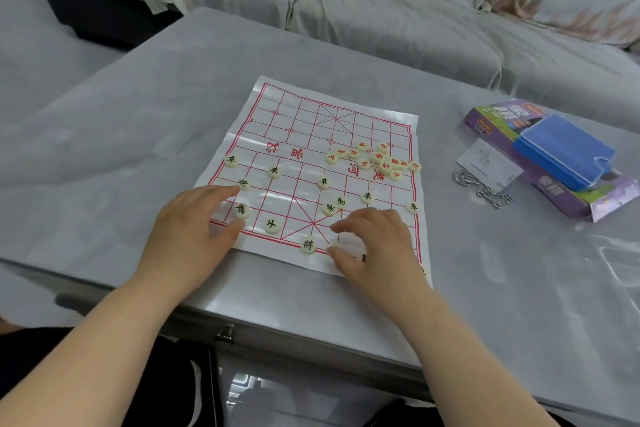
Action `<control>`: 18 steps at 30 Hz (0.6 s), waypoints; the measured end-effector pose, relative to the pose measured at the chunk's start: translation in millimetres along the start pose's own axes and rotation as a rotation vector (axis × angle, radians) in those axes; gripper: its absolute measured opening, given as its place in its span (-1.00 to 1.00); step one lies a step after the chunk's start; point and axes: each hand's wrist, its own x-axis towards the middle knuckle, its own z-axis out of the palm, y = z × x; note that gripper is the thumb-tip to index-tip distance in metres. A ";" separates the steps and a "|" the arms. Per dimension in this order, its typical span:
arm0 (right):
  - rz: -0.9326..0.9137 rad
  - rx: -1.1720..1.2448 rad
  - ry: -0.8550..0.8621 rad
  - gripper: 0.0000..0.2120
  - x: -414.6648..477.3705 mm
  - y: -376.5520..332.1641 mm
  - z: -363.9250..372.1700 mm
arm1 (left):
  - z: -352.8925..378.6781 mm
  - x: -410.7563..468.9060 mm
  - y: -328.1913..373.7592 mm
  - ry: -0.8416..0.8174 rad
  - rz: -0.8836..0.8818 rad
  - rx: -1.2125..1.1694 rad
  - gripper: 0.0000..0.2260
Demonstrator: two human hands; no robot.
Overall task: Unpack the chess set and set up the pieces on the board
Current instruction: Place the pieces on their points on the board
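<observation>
White, the board [304,121] was pressed at its near left corner by the left hand [194,222], fingers spread; the right hand [377,246] was curled at the near edge, grip unclear. Black-lettered pieces [274,170] were scattered nearer, red-lettered pieces [381,159] heaped beyond.

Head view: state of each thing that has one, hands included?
board: unfolded, flat
black-lettered pieces: spread face up, near half
red-lettered pieces: heaped near right edge
purple box: lying flat, end flap open
blue case: on the box, closed or not unclear
left hand: fingers straight, on board's left edge
right hand: fingers curled over near edge, grip unclear
</observation>
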 end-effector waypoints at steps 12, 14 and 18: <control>-0.010 -0.047 -0.113 -0.64 42.4 -35.0 17.9 | 8.5 9.4 -4.6 -0.082 0.082 0.042 -0.59; -0.007 -0.072 -0.116 -0.61 43.5 -42.8 25.9 | 9.6 10.9 -4.0 -0.081 0.077 0.039 -0.58; 0.045 -0.087 -0.102 -0.62 47.4 -49.9 35.7 | 10.9 13.5 -6.7 -0.063 0.050 0.030 -0.58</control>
